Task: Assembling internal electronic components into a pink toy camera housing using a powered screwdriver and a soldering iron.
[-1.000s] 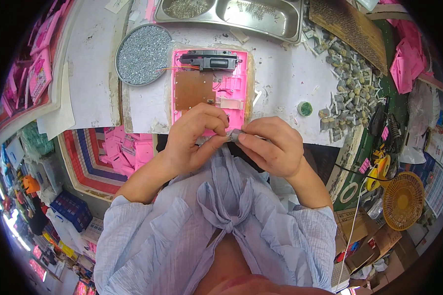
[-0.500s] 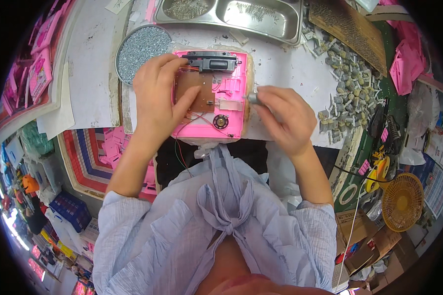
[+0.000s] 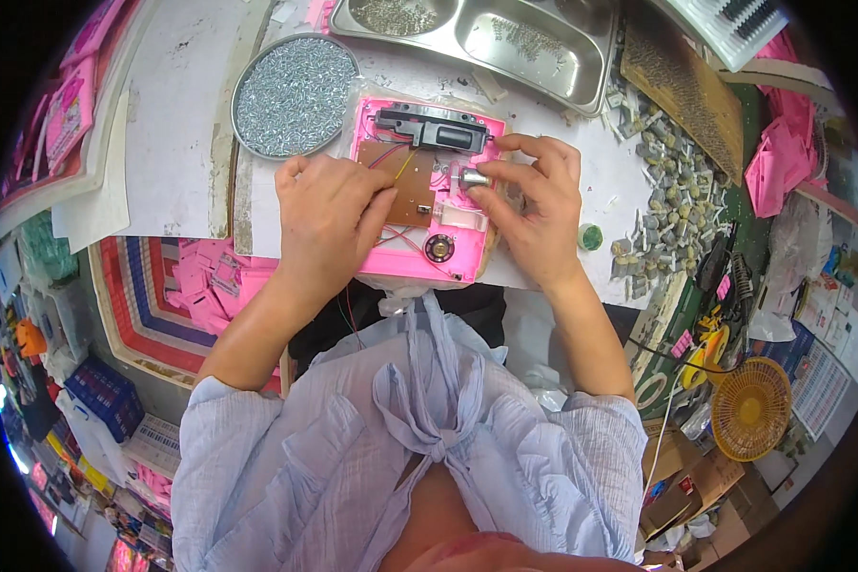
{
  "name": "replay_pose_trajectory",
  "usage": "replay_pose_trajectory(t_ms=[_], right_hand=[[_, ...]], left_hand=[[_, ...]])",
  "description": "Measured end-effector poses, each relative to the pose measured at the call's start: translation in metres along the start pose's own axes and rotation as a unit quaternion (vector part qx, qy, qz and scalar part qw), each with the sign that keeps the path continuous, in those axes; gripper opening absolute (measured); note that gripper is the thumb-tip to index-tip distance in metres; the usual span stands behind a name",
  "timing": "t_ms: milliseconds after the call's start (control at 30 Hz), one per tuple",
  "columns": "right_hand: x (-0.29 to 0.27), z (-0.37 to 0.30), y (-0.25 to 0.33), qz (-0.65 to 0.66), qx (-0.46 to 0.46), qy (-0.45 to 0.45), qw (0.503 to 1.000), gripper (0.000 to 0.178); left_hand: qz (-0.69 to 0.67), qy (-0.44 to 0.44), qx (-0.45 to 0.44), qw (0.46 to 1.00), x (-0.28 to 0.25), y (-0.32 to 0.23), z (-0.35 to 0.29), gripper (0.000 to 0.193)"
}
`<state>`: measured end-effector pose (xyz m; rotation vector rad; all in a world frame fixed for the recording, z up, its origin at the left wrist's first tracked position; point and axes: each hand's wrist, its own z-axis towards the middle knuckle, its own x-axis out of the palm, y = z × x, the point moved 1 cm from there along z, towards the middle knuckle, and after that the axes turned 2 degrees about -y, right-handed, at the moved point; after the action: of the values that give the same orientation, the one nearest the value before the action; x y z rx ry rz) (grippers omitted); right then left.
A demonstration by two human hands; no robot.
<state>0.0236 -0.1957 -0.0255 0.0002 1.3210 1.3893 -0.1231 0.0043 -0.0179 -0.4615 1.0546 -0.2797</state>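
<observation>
A pink plastic housing (image 3: 391, 262) lies on the table in front of me. Inside it are a black mechanism (image 3: 434, 128), a brown circuit board (image 3: 412, 205), thin wires (image 3: 404, 164) and a round speaker (image 3: 439, 249). Over the board's left side, my left hand (image 3: 324, 214) has its thumb and forefinger drawn together. Wires run up to those fingertips, but what they grip is hidden. My right hand (image 3: 543, 205) pinches a small silver motor (image 3: 473, 178) between thumb and forefinger, at the housing's right side above a clear block (image 3: 461, 218).
A round tray of small screws (image 3: 296, 95) stands at the far left. Behind the housing is a steel compartment tray (image 3: 534, 81) with small metal parts. Many small motors (image 3: 672, 191) lie at the right, next to a brown board (image 3: 686, 86). A small green round piece (image 3: 590, 236) sits nearby.
My right hand has brought the motor left, over the housing's right side. My left hand has shifted down off the black mechanism, its thumb and forefinger closing near the wires.
</observation>
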Motion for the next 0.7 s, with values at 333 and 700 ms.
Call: replay_pose_trajectory(t_ms=[333,700], right_hand=[[-0.011,0.017,0.016,-0.119,-0.034,0.071,0.99,0.022],[0.04,0.061,0.056,-0.069,-0.208,0.11,0.969,0.022]], left_hand=[[-0.01,0.012,-0.012,1.0,-0.004,0.004,-0.005,0.016],[-0.045,-0.038,0.006,0.998,-0.006,0.011,-0.01,0.02]])
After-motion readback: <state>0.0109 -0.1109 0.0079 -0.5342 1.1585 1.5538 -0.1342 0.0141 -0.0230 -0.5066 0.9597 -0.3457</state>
